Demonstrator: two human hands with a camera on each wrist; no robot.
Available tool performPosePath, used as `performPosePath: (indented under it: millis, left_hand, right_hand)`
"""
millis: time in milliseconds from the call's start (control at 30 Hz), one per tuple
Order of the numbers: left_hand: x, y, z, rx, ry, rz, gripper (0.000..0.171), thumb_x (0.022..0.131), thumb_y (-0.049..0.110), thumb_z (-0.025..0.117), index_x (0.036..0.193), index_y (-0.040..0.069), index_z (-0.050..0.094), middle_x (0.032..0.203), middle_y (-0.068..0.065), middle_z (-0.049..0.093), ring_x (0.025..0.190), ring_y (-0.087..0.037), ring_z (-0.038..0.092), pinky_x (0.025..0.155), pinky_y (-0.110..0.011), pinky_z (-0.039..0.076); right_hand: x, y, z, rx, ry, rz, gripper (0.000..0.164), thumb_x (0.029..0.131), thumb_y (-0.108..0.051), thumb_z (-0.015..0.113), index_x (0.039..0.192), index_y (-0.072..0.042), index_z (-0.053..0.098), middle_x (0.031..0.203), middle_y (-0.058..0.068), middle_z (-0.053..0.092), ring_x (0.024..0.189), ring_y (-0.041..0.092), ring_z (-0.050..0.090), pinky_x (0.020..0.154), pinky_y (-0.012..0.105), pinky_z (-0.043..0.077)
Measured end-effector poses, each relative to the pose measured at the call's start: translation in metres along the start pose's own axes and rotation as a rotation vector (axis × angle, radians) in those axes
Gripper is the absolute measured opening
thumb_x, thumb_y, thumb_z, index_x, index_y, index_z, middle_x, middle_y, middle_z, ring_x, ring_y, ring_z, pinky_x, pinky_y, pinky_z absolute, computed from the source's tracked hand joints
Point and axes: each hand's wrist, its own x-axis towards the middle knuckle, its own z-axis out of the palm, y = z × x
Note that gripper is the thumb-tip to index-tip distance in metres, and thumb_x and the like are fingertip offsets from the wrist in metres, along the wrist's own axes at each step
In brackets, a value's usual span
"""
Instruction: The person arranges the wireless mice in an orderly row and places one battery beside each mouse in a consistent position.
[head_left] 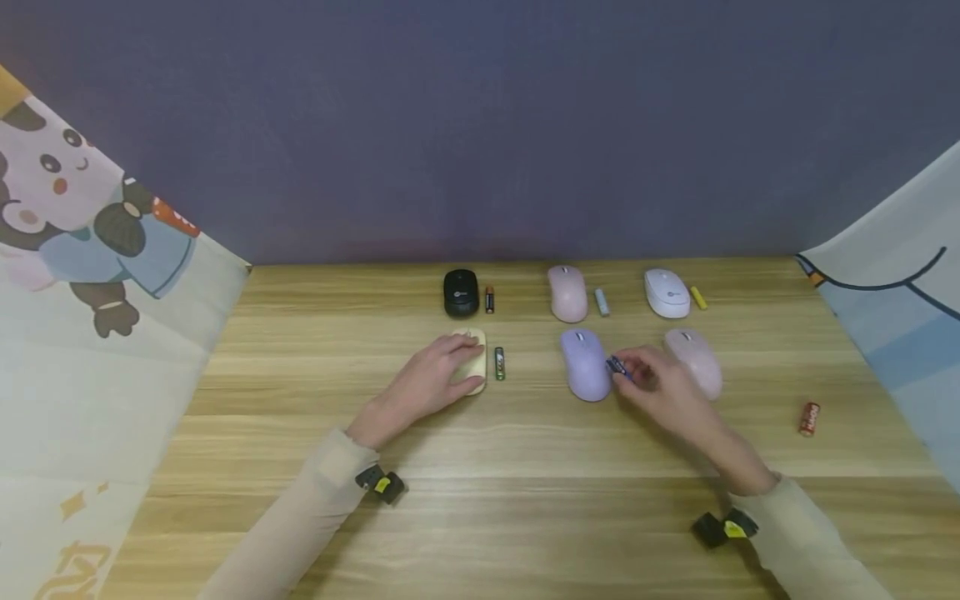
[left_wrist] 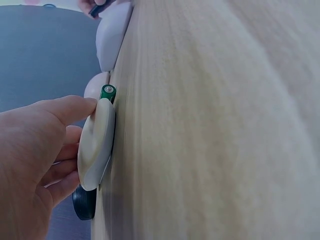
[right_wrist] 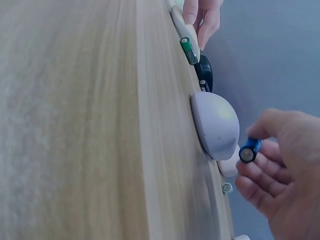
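My left hand (head_left: 438, 371) holds a pale yellow computer mouse (head_left: 475, 364), thumb along its near side and fingers over the far part. In the left wrist view, the thumb and fingers lie about the yellow mouse (left_wrist: 95, 145). A green battery (head_left: 500, 363) lies just right of it. Between thumb and fingers, my right hand (head_left: 663, 387) pinches a dark blue battery (head_left: 617, 367) beside a purple mouse (head_left: 587, 365). One end of the blue battery (right_wrist: 247, 154) faces the right wrist camera. A pink mouse (head_left: 693, 362) is partly hidden behind the right hand.
Along the back row stand a black mouse (head_left: 461, 292) with a black-and-orange battery (head_left: 490, 300), a pink mouse (head_left: 567, 293) with a light blue battery (head_left: 602, 302), and a white mouse (head_left: 667, 293) with a yellow battery (head_left: 699, 297). A red battery (head_left: 809, 419) lies at the right.
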Motion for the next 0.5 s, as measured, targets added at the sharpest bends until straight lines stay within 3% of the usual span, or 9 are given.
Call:
performPosePath:
  millis: [133,500]
  left_hand:
    - [0.0,0.001,0.0,0.001,-0.002,-0.003,0.053,0.097,0.034,0.074,0.136,0.0,0.064,0.143,-0.019,0.06,0.137,-0.035,0.054,0.123,-0.049,0.037]
    - [0.0,-0.001,0.001,0.002,0.004,0.005,0.054,0.096,0.034,0.074,0.136,-0.001,0.063,0.143,-0.02,0.06,0.136,-0.035,0.055,0.122,-0.049,0.037]
  right_hand:
    - [0.002,0.001,0.0,-0.048,-0.017,0.096,0.026,0.086,0.001,0.078,0.111,0.002,0.071,0.088,0.004,0.067,0.076,0.01,0.058,0.064,0.017,0.053]
    - [0.012,0.008,0.003,-0.098,-0.049,0.224,0.021,0.089,-0.002,0.073,0.109,0.005,0.071,0.084,0.007,0.065,0.074,0.015,0.056,0.062,0.02,0.049]
